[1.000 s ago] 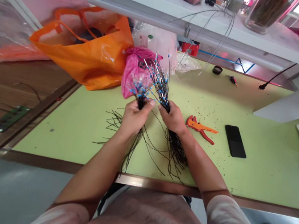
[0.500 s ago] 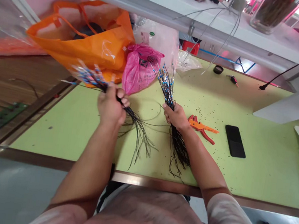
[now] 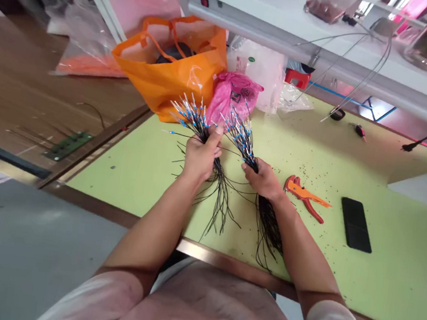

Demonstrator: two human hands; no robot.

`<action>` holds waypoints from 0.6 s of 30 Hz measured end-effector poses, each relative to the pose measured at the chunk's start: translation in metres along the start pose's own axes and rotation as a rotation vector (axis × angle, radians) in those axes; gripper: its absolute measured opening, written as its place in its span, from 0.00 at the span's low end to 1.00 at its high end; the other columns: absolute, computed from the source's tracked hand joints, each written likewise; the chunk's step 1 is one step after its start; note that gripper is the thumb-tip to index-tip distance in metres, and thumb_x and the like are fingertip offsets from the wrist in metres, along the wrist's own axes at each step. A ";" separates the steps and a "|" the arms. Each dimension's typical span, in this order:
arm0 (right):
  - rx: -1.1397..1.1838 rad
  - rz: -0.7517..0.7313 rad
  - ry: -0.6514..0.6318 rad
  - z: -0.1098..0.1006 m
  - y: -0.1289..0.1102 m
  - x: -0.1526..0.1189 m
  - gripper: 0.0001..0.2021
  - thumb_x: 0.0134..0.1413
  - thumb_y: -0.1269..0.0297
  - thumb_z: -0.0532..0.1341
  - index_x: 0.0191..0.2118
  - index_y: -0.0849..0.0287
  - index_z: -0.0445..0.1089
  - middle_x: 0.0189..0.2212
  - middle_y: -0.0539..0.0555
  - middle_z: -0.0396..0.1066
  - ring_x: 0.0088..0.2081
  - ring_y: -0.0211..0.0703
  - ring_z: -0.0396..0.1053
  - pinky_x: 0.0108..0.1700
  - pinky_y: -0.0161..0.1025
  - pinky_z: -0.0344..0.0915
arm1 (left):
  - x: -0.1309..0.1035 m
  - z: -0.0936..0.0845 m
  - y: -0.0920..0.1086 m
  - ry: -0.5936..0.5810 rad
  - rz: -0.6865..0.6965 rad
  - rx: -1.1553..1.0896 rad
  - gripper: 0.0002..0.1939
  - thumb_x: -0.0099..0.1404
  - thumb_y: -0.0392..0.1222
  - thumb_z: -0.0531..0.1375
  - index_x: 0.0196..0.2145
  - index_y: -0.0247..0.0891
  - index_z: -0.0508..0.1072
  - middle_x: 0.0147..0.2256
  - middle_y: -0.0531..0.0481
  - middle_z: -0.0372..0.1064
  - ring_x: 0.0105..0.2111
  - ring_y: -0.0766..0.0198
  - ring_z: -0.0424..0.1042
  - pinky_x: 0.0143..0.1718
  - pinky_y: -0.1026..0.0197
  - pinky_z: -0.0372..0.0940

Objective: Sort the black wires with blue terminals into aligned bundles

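Observation:
My left hand (image 3: 200,154) is closed around a bundle of thin black wires (image 3: 191,116) whose blue-sleeved metal tips fan out up and to the left. My right hand (image 3: 264,179) grips a second wire bundle (image 3: 242,135), its blue tips pointing up toward a pink plastic bag (image 3: 233,95). The loose black tails of both bundles trail down over the green table (image 3: 389,288) toward its front edge. The two hands are close together, a few centimetres apart.
Orange-handled pliers (image 3: 305,196) lie just right of my right hand, and a black phone (image 3: 355,231) beyond them. An orange bag (image 3: 176,68) and clear plastic bags stand at the back. A white shelf (image 3: 293,29) overhangs the table. Small black specks litter the surface.
My left hand, which had swung its bundle out to the left, has come back beside the right hand with the tips raised. The camera view has shifted left.

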State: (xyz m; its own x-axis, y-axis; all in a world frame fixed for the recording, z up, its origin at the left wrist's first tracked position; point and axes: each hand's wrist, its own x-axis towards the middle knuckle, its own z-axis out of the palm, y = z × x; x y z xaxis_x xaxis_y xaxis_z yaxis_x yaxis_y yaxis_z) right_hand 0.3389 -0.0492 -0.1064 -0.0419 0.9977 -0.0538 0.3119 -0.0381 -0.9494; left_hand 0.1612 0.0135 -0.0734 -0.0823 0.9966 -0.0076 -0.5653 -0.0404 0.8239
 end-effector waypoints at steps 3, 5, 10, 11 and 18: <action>-0.051 -0.009 -0.003 0.001 -0.002 -0.001 0.21 0.62 0.43 0.65 0.34 0.54 0.60 0.24 0.45 0.59 0.25 0.35 0.55 0.25 0.35 0.52 | -0.002 0.000 -0.003 -0.026 -0.002 0.036 0.23 0.54 0.53 0.81 0.34 0.34 0.78 0.24 0.55 0.61 0.20 0.74 0.53 0.19 0.69 0.49; -0.018 -0.006 -0.015 0.002 -0.003 -0.001 0.21 0.61 0.43 0.66 0.34 0.54 0.60 0.23 0.44 0.59 0.24 0.34 0.54 0.25 0.35 0.52 | -0.001 -0.002 -0.005 -0.047 0.014 0.051 0.23 0.58 0.56 0.79 0.32 0.35 0.78 0.23 0.56 0.57 0.20 0.73 0.53 0.19 0.68 0.49; 0.261 0.052 -0.116 -0.006 0.001 0.002 0.27 0.55 0.39 0.72 0.35 0.52 0.58 0.21 0.41 0.60 0.19 0.32 0.53 0.21 0.34 0.51 | 0.020 -0.015 0.004 0.147 0.147 0.022 0.25 0.71 0.56 0.70 0.27 0.37 0.67 0.26 0.54 0.60 0.24 0.69 0.62 0.24 0.67 0.58; 0.306 0.066 -0.114 -0.009 0.002 0.003 0.29 0.53 0.38 0.73 0.35 0.52 0.58 0.20 0.41 0.61 0.18 0.32 0.54 0.20 0.35 0.52 | 0.027 -0.019 0.011 0.247 0.194 0.021 0.24 0.76 0.52 0.66 0.28 0.37 0.65 0.28 0.52 0.64 0.26 0.69 0.66 0.26 0.67 0.61; 0.492 0.146 -0.021 -0.028 0.010 0.009 0.33 0.47 0.36 0.77 0.31 0.52 0.56 0.17 0.40 0.60 0.16 0.30 0.52 0.19 0.34 0.50 | 0.037 -0.031 0.106 0.758 0.512 -0.265 0.20 0.85 0.45 0.36 0.32 0.42 0.49 0.26 0.60 0.42 0.21 0.73 0.53 0.24 0.70 0.52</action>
State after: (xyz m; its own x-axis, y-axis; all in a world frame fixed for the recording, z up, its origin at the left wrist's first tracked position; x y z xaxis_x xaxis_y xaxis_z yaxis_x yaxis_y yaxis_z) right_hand 0.3679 -0.0392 -0.1079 -0.0516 0.9789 -0.1978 -0.1673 -0.2037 -0.9646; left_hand 0.0729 0.0442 -0.0042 -0.8290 0.5454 -0.1238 -0.4736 -0.5667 0.6742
